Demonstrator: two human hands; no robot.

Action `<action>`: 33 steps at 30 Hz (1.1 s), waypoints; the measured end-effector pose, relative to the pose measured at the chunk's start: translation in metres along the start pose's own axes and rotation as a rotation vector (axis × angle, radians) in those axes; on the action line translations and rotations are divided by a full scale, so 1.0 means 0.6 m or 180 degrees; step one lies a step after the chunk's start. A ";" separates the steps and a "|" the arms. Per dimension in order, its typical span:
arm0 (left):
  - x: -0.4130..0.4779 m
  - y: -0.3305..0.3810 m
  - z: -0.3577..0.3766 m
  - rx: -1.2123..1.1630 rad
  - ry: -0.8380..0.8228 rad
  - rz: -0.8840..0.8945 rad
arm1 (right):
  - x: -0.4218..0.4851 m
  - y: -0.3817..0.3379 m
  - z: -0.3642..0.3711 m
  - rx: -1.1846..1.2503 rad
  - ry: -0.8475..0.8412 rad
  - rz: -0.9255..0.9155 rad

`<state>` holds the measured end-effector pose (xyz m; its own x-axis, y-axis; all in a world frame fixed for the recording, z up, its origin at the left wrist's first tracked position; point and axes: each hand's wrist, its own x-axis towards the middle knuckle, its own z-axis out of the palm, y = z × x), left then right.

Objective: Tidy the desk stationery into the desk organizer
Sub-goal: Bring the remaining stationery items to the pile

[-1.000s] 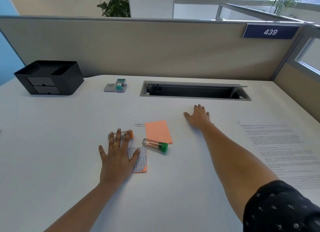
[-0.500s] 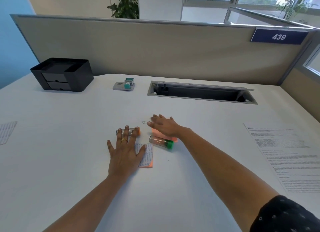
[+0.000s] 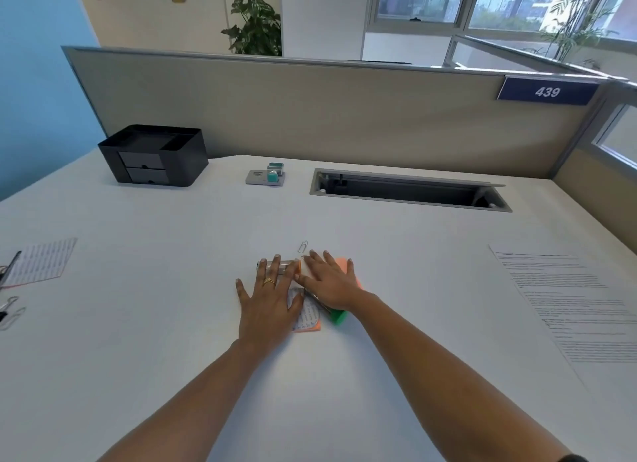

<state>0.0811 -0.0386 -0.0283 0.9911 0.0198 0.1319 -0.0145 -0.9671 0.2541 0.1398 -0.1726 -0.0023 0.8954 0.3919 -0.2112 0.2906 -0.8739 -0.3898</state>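
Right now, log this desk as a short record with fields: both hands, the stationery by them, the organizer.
left hand: flat, fingers on the orange-capped tube, thumb side over the written note
right hand: flat over the orange pad and the green-capped tube
paper clip: loose, just beyond the fingertips
organizer: far left by the partition, both drawers shut
grey box: mid-back, teal items on it
printed sheet: right side
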 end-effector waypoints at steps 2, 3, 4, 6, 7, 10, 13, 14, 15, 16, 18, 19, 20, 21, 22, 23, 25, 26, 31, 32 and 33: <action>-0.009 -0.016 -0.006 0.0023 0.0000 0.0007 | -0.001 -0.019 0.011 -0.0014 0.0049 0.0136; -0.013 -0.027 -0.009 0.0021 0.0010 0.0003 | -0.001 -0.031 0.017 0.0001 0.0079 0.0209; -0.017 -0.036 -0.012 0.0004 0.0038 0.0000 | -0.001 -0.041 0.023 0.0027 0.0115 0.0279; -0.025 -0.059 -0.018 -0.0034 0.0102 -0.0031 | 0.001 -0.064 0.034 0.0083 0.0161 0.0387; -0.029 -0.071 -0.021 -0.0034 0.0106 -0.0058 | 0.002 -0.079 0.040 0.0123 0.0177 0.0427; -0.041 -0.110 -0.031 -0.0048 0.0092 -0.0183 | 0.006 -0.129 0.058 0.0262 0.0231 0.0525; -0.051 -0.143 -0.045 -0.0162 0.0140 -0.0320 | 0.012 -0.173 0.074 0.0387 0.0351 0.0600; -0.053 -0.154 -0.049 -0.0170 0.0133 -0.0358 | 0.014 -0.185 0.079 0.0427 0.0404 0.0635; -0.055 -0.165 -0.054 -0.0189 0.0120 -0.0400 | 0.017 -0.194 0.082 0.0472 0.0446 0.0677; -0.056 -0.176 -0.058 -0.0224 0.0118 -0.0445 | 0.020 -0.202 0.085 0.0513 0.0473 0.0723; -0.059 -0.195 -0.065 -0.0275 0.0137 -0.0508 | 0.026 -0.210 0.087 0.0569 0.0496 0.0789; -0.060 -0.202 -0.068 -0.0270 0.0139 -0.0520 | 0.028 -0.211 0.086 0.0598 0.0507 0.0798; -0.061 -0.208 -0.069 -0.0255 0.0136 -0.0528 | 0.030 -0.211 0.084 0.0647 0.0535 0.0790; -0.062 -0.212 -0.070 -0.0240 0.0125 -0.0535 | 0.032 -0.208 0.082 0.0716 0.0586 0.0779; -0.063 -0.214 -0.071 -0.0224 0.0119 -0.0530 | 0.034 -0.204 0.078 0.0795 0.0653 0.0784; -0.064 -0.214 -0.071 -0.0200 0.0122 -0.0507 | 0.036 -0.198 0.073 0.0862 0.0737 0.0817; -0.064 -0.212 -0.071 -0.0149 0.0140 -0.0433 | 0.043 -0.183 0.058 0.0897 0.0905 0.0925; -0.064 -0.211 -0.070 -0.0143 0.0145 -0.0417 | 0.047 -0.173 0.050 0.0864 0.0952 0.0967; -0.067 -0.214 -0.067 -0.0081 0.0141 -0.0375 | 0.060 -0.117 0.026 0.0508 0.0703 0.1017; -0.066 -0.215 -0.068 -0.0104 0.0145 -0.0365 | 0.059 -0.112 0.028 0.0416 0.0608 0.1004; -0.066 -0.215 -0.068 -0.0113 0.0130 -0.0360 | 0.058 -0.112 0.031 0.0338 0.0540 0.0977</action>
<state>0.0384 0.0959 -0.0275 0.9804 0.1393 0.1392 0.0918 -0.9485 0.3031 0.1454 -0.0947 0.0000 0.9813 0.0550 -0.1845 -0.0290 -0.9051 -0.4241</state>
